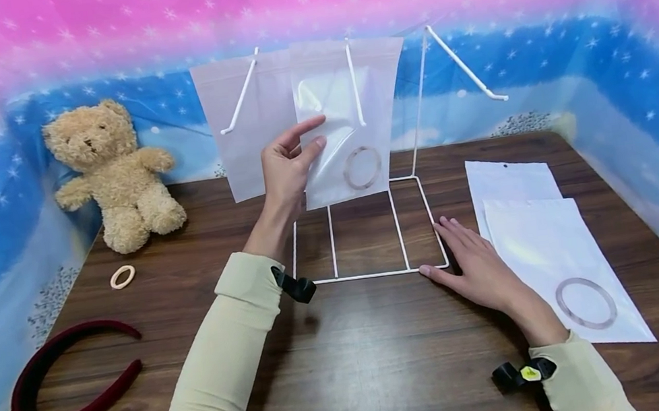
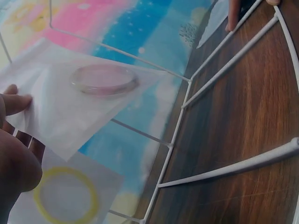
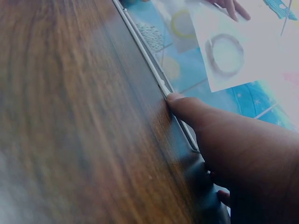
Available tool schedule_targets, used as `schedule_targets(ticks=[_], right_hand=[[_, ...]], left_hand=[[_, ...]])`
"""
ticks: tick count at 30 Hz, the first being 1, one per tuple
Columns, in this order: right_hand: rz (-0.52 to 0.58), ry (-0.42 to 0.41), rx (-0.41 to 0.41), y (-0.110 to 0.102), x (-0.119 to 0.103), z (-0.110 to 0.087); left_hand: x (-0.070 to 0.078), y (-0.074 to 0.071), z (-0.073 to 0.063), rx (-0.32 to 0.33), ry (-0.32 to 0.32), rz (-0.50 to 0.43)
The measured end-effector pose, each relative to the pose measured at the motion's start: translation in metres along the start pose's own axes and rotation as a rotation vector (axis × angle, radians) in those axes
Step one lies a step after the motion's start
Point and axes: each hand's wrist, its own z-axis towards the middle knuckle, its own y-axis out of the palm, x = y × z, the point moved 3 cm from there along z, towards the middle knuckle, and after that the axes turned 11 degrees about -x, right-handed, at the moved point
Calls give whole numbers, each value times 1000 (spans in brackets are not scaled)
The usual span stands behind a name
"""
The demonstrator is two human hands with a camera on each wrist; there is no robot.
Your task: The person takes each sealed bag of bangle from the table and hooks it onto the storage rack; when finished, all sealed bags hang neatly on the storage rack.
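Note:
My left hand [image 1: 288, 166] pinches the left edge of a translucent zip bag [image 1: 335, 181] between thumb and fingers. Inside that bag is a pale pinkish bangle [image 1: 346, 169]. The bag hangs at the middle hook [image 1: 355, 87] of a white wire display rack [image 1: 368, 276]. Another bag [image 1: 244, 154] hangs at the left hook, partly behind my left hand; the left wrist view shows a yellow ring [image 2: 65, 171] in it. My right hand [image 1: 483, 269] rests with fingers extended at the front right corner of the rack's base, thumb touching the bar.
To the right, two white bags [image 1: 535, 243] overlap on the table, the upper one holding a bangle [image 1: 562, 304]. A teddy bear [image 1: 118, 168], a small pale ring [image 1: 115, 282] and a dark red headband [image 1: 22, 403] are at the left. The rack's right hook [image 1: 466, 64] is bare.

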Motion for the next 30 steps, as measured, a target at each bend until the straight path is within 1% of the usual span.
schedule_targets(ticks=[6, 10, 12, 14, 17, 19, 22, 24, 26, 28, 30], right_hand=[[0, 5, -3, 0, -1, 0], [-1, 7, -7, 1, -1, 0], [2, 8, -10, 2, -1, 0], [4, 8, -15, 2, 0, 0], [8, 10, -19, 3, -1, 0], [9, 11, -19, 3, -1, 0], [11, 12, -18, 3, -1, -1], [13, 8, -19, 3, -1, -1], [14, 3, -18, 3, -2, -1], [16, -3, -18, 2, -3, -1], [16, -8, -13, 2, -3, -1]], left_hand=[[-2, -4, 0, 11, 3, 40], [-3, -5, -2, -6, 19, 93], [-1, -5, -4, -14, 32, 124], [5, -3, -8, -25, 41, 154], [15, -1, -15, -64, 49, 184], [20, -2, -19, -99, 49, 212], [18, -12, -25, -145, 50, 271], [14, -21, -31, -144, 33, 324], [11, -30, -41, -138, 3, 359], [11, -37, -55, -128, -45, 384], [10, -42, -71, -120, -114, 414]])
